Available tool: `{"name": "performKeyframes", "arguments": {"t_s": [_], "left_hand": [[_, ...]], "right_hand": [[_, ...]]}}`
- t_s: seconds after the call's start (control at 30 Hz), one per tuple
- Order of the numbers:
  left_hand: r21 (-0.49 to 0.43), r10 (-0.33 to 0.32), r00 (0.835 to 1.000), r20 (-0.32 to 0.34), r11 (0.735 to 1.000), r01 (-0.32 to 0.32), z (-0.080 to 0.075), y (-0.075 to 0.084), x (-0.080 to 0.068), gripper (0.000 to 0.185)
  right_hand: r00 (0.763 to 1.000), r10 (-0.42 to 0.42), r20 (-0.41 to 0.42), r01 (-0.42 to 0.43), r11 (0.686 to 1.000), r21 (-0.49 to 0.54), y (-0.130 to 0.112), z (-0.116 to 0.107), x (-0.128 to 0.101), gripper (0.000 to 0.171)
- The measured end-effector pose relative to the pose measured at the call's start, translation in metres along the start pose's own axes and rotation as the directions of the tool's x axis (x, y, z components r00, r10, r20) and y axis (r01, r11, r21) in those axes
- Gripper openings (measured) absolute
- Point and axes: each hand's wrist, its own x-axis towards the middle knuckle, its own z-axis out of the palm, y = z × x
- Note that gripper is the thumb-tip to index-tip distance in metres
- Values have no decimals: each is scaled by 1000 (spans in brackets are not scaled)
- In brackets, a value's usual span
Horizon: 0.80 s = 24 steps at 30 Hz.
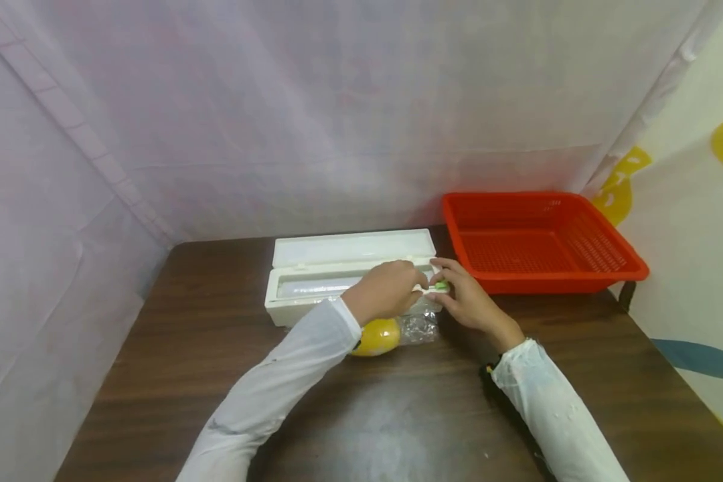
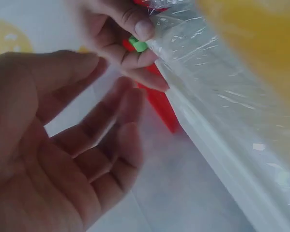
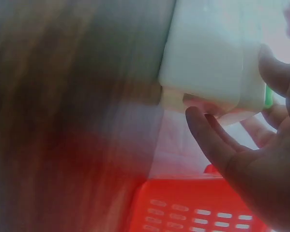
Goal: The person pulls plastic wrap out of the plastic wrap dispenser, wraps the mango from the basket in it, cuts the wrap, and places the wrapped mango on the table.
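A white cling film box (image 1: 304, 311) stands on the table, its lid (image 1: 352, 248) tipped back and a roll of film (image 1: 316, 288) inside. At its right end is a slide cutter with a green slider (image 1: 441, 286) on a white strip. My right hand (image 1: 466, 298) pinches the cutter there between thumb and fingers. Close beside it, my left hand (image 1: 388, 288) has loosely bent fingers, with a gap between thumb and fingertips in the left wrist view. Before the box lies a yellow rounded thing (image 1: 378, 337), partly behind my left wrist, with crumpled clear film (image 1: 420, 328) beside it.
A red plastic basket (image 1: 545, 284) stands at the back right, just beyond the box's right end. White sheeting (image 1: 337, 120) hangs behind the dark wooden table (image 1: 175, 348). A patterned wall sheet (image 1: 693, 268) borders the right side.
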Motion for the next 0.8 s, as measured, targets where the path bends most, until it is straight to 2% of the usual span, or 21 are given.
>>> {"name": "performKeyframes", "arguments": {"t_s": [0.1,0.17,0.3,0.37,0.6,0.8], "left_hand": [[83,25,999,43,996,-29,2,7,21,29],[168,36,994,99,984,-52,6,11,32,30],[292,41,980,194,951,-98,17,16,46,24],[325,26,977,210,941,-95,22,18,49,21],[371,-30,993,114,929,-15,22,20,52,22],[365,-27,997,76,931,-2,25,20,49,30]], "right_hand": [[1000,-22,-1,22,1000,7,-1,-1,0,15],[999,-32,-11,32,999,11,-2,-1,0,19],[1000,-24,-17,25,1000,17,-2,0,-3,30],[999,-31,-13,31,999,16,-2,2,-4,29],[997,-67,-39,65,997,-52,-3,0,-1,26],[996,-86,-6,84,987,-133,-4,-3,1,31]]}}
